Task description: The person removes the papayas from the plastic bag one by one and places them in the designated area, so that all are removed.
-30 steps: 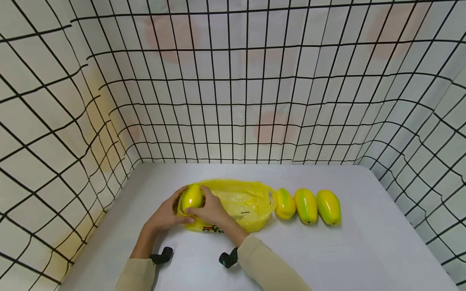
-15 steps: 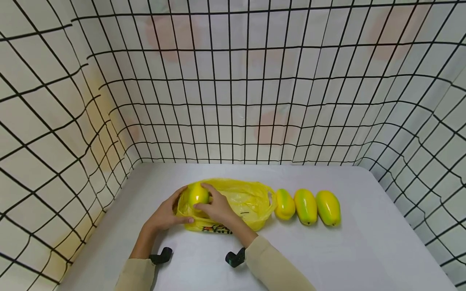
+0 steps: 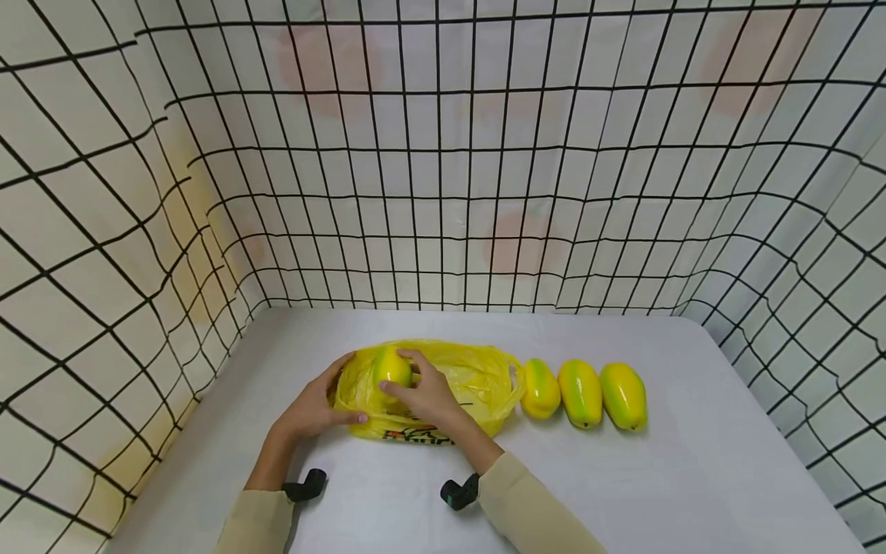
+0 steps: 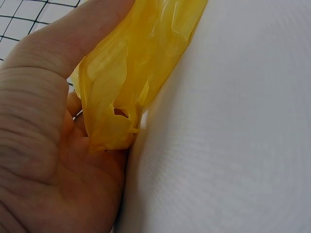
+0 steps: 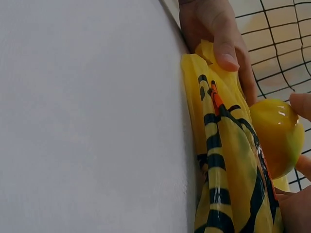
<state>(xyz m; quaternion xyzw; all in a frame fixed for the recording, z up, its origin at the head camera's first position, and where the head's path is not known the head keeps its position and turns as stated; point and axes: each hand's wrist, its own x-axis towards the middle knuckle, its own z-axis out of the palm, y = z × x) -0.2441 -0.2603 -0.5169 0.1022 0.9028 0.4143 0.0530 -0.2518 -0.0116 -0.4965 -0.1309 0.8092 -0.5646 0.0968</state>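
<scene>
A yellow-green mango [image 3: 393, 369] is gripped between the thumb and fingers of my right hand [image 3: 431, 396], at the left part of a yellow plastic bag [image 3: 484, 377]. In the right wrist view the mango [image 5: 273, 141] shows just beyond the bag's printed near side [image 5: 233, 165]. My left hand [image 3: 313, 405] holds the bag's left end, thumb on the near side and fingers round the far side. In the left wrist view the crumpled bag end [image 4: 116, 87] lies between thumb and fingers. The bag's mouth gapes upward.
Three more mangoes lie in a row right of the bag: one mango [image 3: 541, 388] beside its handle, a second mango [image 3: 581, 393], and a third mango [image 3: 624, 395]. They stand on a white table [image 3: 692, 462]. Black wire mesh [image 3: 457, 200] encloses the back and sides.
My right hand has moved the mango rightward, from the bag's left end further over its opening. My left hand has stayed at the bag's end. The three other mangoes are unmoved.
</scene>
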